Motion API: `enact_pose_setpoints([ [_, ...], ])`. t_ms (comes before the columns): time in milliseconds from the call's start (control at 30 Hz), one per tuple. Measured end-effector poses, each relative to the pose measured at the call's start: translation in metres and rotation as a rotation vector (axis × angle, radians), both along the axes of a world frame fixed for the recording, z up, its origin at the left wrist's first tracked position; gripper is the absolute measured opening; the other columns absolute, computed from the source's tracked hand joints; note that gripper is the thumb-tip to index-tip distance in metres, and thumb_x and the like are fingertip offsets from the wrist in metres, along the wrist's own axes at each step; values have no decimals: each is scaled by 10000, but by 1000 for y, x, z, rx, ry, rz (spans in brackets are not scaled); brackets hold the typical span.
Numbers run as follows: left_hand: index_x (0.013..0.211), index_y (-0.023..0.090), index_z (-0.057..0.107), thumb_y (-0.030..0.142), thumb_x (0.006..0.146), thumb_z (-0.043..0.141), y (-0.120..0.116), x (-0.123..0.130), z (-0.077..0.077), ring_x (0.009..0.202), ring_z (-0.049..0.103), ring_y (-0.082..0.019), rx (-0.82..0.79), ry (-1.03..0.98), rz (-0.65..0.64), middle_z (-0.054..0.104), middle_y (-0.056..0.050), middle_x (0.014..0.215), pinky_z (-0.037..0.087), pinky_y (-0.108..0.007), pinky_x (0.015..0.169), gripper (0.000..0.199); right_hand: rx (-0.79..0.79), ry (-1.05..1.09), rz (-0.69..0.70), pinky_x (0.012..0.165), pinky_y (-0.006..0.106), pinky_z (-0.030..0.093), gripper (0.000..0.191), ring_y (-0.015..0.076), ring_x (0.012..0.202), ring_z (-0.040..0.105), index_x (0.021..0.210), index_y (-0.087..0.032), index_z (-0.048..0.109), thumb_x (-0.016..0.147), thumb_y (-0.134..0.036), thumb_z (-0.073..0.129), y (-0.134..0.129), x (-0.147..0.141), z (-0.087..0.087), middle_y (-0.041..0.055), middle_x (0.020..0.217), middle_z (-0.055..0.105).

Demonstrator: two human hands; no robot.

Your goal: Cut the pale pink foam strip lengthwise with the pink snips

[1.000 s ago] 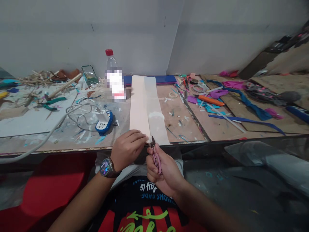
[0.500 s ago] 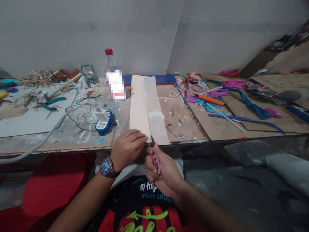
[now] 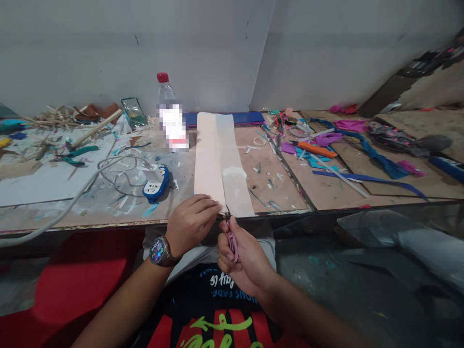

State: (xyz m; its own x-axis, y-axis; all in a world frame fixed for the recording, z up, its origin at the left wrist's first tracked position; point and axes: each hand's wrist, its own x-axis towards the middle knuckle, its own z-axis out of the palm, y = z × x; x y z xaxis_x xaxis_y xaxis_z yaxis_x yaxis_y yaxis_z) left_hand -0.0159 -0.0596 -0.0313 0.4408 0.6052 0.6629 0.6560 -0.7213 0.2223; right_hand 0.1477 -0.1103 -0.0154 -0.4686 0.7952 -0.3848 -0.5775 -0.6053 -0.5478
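A long pale pink and white paper strip (image 3: 209, 159) lies lengthwise on the table, its near end at the front edge. My left hand (image 3: 194, 220), with a watch on the wrist, is closed on the left near corner of the strip, fingers bent together; the thumb is mostly hidden. In my right hand (image 3: 246, 256) are pink-handled scissors (image 3: 234, 245), fist wrapped round the handles. Their dark blades point away from me and meet the strip's near edge, just right of my left fingertips. How far the blades stand apart is too small to tell.
Left of the strip are a blue-and-white power socket (image 3: 155, 184) with its cable and a red-capped bottle (image 3: 167, 94). Green-handled pliers (image 3: 81, 152) lie farther left. An orange cutter (image 3: 316, 149) and coloured scraps lie to the right. A red stool (image 3: 83, 275) stands below left.
The scissors and my right hand have shifted slightly, and less of the dark blades shows beyond the fist. My left hand and the paper strip stay almost the same.
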Motion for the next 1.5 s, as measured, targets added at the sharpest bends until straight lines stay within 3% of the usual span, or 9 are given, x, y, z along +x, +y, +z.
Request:
enact_pose_setpoints([
  [533, 1133, 215, 691, 129, 882, 636, -6, 0, -2, 1107, 646, -223, -42, -43, 8, 748, -48, 1071, 577, -429, 977, 270, -29, 95, 24, 369, 196, 140, 414, 44, 327, 153, 920, -220, 479, 900, -613, 609, 0, 4, 4, -103, 456, 452],
  [1000, 1139, 209, 690, 123, 868, 661, -8, 1, -3, 1108, 632, -219, -31, -33, 10, 750, -41, 1075, 577, -420, 976, 286, -34, 20, -10, 366, 188, 168, 463, 44, 325, 186, 882, -207, 479, 892, -656, 590, 2, 1, 5, -99, 445, 442],
  [1500, 1124, 193, 688, 111, 868, 659, -9, 2, -5, 1097, 622, -219, -31, -26, 3, 745, -42, 1072, 571, -411, 975, 270, -59, 31, -38, 360, 179, 193, 422, 40, 321, 200, 845, -197, 497, 875, -584, 661, 4, 0, 1, -94, 438, 440],
])
